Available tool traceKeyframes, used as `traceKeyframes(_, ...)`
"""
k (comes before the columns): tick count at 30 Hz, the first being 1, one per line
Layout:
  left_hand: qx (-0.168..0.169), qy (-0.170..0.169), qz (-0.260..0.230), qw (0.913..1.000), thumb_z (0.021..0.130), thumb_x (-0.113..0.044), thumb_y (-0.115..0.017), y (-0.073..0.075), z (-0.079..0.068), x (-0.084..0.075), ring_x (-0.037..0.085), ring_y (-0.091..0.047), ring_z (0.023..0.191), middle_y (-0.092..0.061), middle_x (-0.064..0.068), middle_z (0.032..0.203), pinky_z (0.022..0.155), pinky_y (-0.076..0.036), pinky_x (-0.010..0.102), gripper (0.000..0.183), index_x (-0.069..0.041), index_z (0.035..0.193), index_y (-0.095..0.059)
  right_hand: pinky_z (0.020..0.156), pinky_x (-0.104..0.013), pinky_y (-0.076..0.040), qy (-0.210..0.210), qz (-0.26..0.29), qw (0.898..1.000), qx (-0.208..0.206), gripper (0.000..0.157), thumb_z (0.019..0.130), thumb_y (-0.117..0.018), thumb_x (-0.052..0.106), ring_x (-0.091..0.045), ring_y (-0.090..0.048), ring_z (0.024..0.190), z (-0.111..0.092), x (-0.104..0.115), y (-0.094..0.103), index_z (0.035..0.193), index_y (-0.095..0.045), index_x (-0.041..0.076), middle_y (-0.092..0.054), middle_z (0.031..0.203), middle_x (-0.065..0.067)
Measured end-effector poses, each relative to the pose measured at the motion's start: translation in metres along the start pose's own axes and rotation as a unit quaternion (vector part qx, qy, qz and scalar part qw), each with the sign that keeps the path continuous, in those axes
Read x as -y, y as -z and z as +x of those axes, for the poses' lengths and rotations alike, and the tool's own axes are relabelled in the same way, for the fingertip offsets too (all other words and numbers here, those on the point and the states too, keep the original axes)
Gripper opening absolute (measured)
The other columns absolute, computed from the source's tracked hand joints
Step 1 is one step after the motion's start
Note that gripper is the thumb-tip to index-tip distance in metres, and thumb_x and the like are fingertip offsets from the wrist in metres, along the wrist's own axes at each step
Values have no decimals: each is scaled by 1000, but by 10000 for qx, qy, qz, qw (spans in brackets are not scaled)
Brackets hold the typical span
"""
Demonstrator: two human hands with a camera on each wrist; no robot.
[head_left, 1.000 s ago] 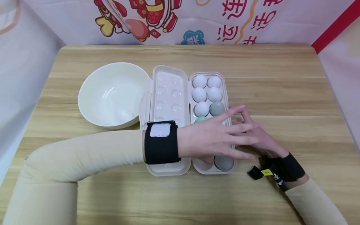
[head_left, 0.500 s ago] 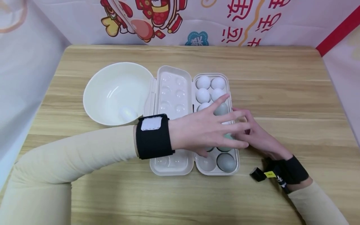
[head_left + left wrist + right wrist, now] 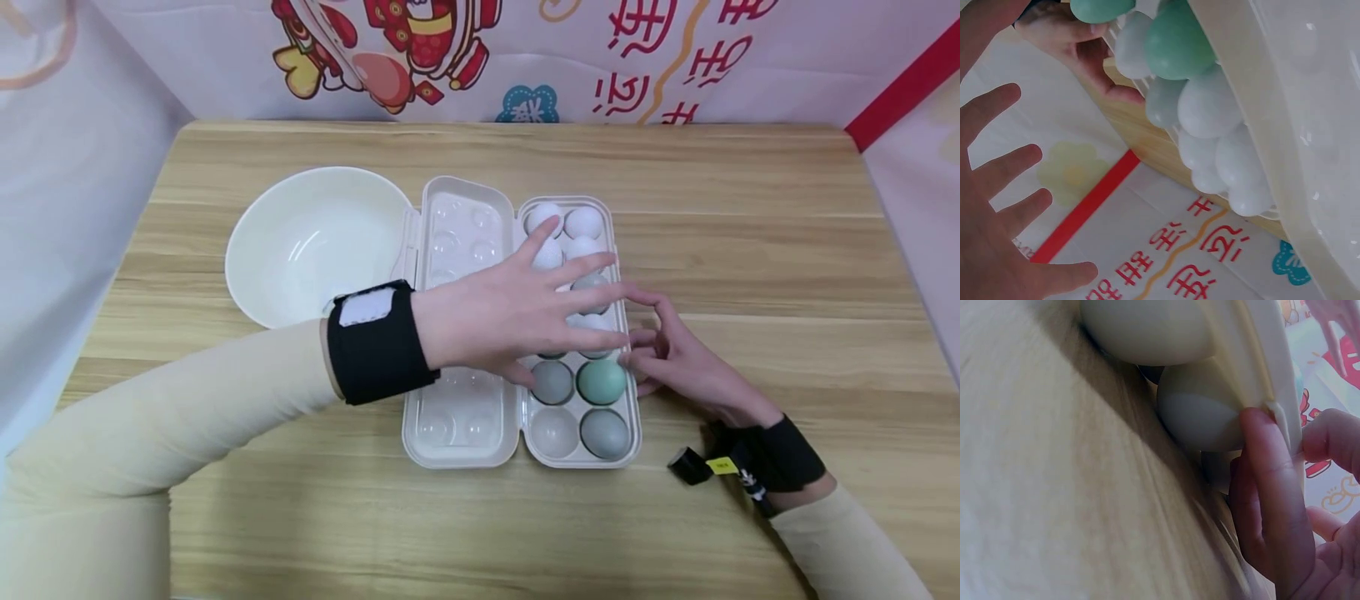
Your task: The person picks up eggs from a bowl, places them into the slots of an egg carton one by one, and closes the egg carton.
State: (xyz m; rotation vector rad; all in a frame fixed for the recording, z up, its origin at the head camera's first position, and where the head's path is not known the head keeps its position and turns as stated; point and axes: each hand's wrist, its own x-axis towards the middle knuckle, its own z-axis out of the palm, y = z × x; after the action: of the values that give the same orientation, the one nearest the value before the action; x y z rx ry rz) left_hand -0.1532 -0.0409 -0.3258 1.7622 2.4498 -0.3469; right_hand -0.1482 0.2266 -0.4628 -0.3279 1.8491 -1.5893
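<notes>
An egg storage box (image 3: 555,432) lies opened on the wooden table, its clear-cupped lid (image 3: 459,457) folded out to the left. White, grey and green eggs fill most of its cups; the front left cup holds none. Over the middle of the box my left hand (image 3: 517,312) spreads its fingers, palm down, hiding several eggs. The left wrist view shows that hand (image 3: 991,206) apart from the eggs. At the box's right edge my right hand (image 3: 686,362) pinches the rim between thumb and fingers. A green egg (image 3: 602,382) and a grey egg (image 3: 605,433) sit near it.
A large white bowl (image 3: 315,233) stands left of the lid, its front partly behind my left wristband (image 3: 378,342). A printed cloth (image 3: 570,58) hangs behind the table (image 3: 712,167). A small black device (image 3: 688,467) is attached at my right wrist.
My left hand has moved back and left across the box, uncovering the front eggs and the eggless cup. My right hand stays at the right edge, now more in sight. The whole view shifted slightly.
</notes>
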Motion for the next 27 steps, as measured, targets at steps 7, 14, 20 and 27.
traceKeyframes(7, -122, 223, -579, 9980, 77, -54, -75, -6, -11, 15, 32, -8, 144, -18, 9, 158, 106, -4, 67, 83, -30, 147, -39, 70, -51, -55, 63, 218, 9997, 72, 73, 98, -55, 6, -32, -63, 103, 1, -1, 1, 149, -8, 29, -53, 127, -30)
traceKeyframes(14, -6, 645, -699, 9955, 79, -51, -75, -3, -26, 32, 33, -6, 145, -17, 10, 159, 107, -3, 67, 84, -28, 149, -36, 70, -52, -54, 106, 327, 9994, 46, 74, 97, -55, 4, -32, -64, 101, 1, -3, 0, 149, -8, 28, -53, 124, -30)
traceKeyframes(20, 35, 1018, -892, 9908, 79, -49, -76, -4, -40, 43, 34, -6, 144, -17, 11, 159, 107, -2, 66, 83, -27, 149, -38, 69, -51, -55, 106, 315, 9994, 7, 75, 97, -56, 5, -31, -64, 101, 1, -3, -1, 149, -9, 28, -54, 123, -29)
traceKeyframes(27, 28, 1291, -855, 9879, 79, -46, -77, -4, -53, 52, 34, -8, 144, -19, 13, 157, 109, 0, 62, 81, -26, 148, -40, 69, -52, -55, 171, 350, 9992, 39, 74, 97, -55, 3, -30, -64, 100, 2, -4, 0, 149, -8, 28, -54, 121, -29)
